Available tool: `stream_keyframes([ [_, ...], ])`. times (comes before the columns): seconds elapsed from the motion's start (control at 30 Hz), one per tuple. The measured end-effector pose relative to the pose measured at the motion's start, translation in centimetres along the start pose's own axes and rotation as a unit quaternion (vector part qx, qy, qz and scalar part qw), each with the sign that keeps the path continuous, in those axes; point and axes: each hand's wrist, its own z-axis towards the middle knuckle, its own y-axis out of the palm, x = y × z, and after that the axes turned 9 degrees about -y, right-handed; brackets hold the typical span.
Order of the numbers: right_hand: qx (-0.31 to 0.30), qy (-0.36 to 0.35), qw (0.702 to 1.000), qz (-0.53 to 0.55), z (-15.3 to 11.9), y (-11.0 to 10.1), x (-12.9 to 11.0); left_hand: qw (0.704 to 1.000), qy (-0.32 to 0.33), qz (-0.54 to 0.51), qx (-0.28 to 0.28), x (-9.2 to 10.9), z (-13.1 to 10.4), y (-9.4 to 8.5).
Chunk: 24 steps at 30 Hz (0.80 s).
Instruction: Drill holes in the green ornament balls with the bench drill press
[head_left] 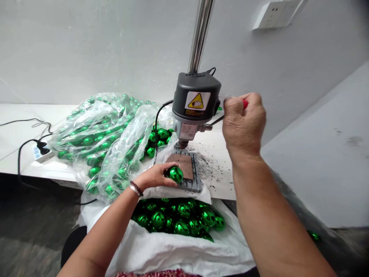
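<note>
Between the thumb and fingers of my left hand [157,175] is a shiny green ball [175,174], held just over the front of the drill press base [196,184]. My right hand [245,125] is closed round the red-tipped feed lever [218,120] of the small drill press [196,96]. The thin drill bit [181,152] points down above a brown board [188,165] on the base, behind and above the ball. Ball and bit look apart.
A clear plastic bag [115,130] full of green balls covers the table's left. More green balls [181,219] lie in a white cloth [173,254] on my lap. Dark shavings [213,169] are scattered right of the base. A power strip [42,152] with cables sits far left.
</note>
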Motion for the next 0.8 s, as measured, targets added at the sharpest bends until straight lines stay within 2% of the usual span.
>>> stream_keyframes([
  [0.07, 0.004, -0.004, 1.0, 0.005, -0.2, 0.1, 0.2, 1.0, -0.009, 0.001, -0.027, 0.1, -1.5, -1.1],
  [0.1, 0.007, -0.006, 1.0, 0.006, -0.2, 0.1, 0.3, 1.0, -0.014, -0.004, -0.004, 0.0, -1.9, -1.8],
  [0.13, 0.012, -0.005, 1.0, 0.006, -0.1, 0.2, 0.3, 0.998, -0.02, -0.011, 0.05, -0.1, -2.0, -2.4],
  [0.17, 0.017, -0.003, 1.0, 0.004, -0.1, 0.2, 0.4, 0.991, -0.027, -0.014, 0.129, -0.3, -1.8, -3.1],
  [0.23, 0.023, 0.001, 1.0, 0.001, 0.0, 0.3, 0.4, 0.956, -0.054, 0.006, 0.289, -0.7, -0.6, -4.3],
  [0.27, 0.026, 0.001, 1.0, 0.0, 0.1, 0.3, 0.4, 0.937, -0.075, 0.036, 0.34, -0.9, 0.3, -4.9],
  [0.3, 0.028, -0.002, 1.0, -0.002, 0.1, 0.4, 0.4, 0.924, -0.096, 0.081, 0.36, -1.1, 1.3, -5.4],
  [0.33, 0.03, -0.008, 1.0, -0.005, 0.0, 0.4, 0.5, 0.919, -0.112, 0.133, 0.354, -1.3, 2.2, -5.8],
  [0.43, 0.037, -0.033, 0.999, -0.007, -0.2, 0.5, 0.8, 0.916, -0.132, 0.257, 0.278, -1.9, 4.3, -6.2],
  [0.5, 0.042, -0.055, 0.998, 0.003, -0.4, 0.4, 1.1, 0.909, -0.152, 0.299, 0.247, -2.3, 4.9, -6.1],
  [0.6, 0.052, -0.08, 0.995, 0.015, -0.6, 0.4, 1.6, 0.893, -0.186, 0.331, 0.242, -2.5, 4.7, -5.7],
  [0.7, 0.054, -0.086, 0.995, 0.009, -0.8, 0.4, 1.8, 0.886, -0.193, 0.3, 0.296, -2.1, 3.5, -5.8],
  [0.77, 0.054, -0.087, 0.995, 0.007, -0.8, 0.4, 1.7, 0.903, -0.161, 0.2, 0.346, -1.5, 2.1, -6.1],
  [0.8, 0.056, -0.088, 0.995, 0.007, -0.8, 0.4, 1.6, 0.919, -0.131, 0.116, 0.354, -1.2, 1.3, -6.1],
])
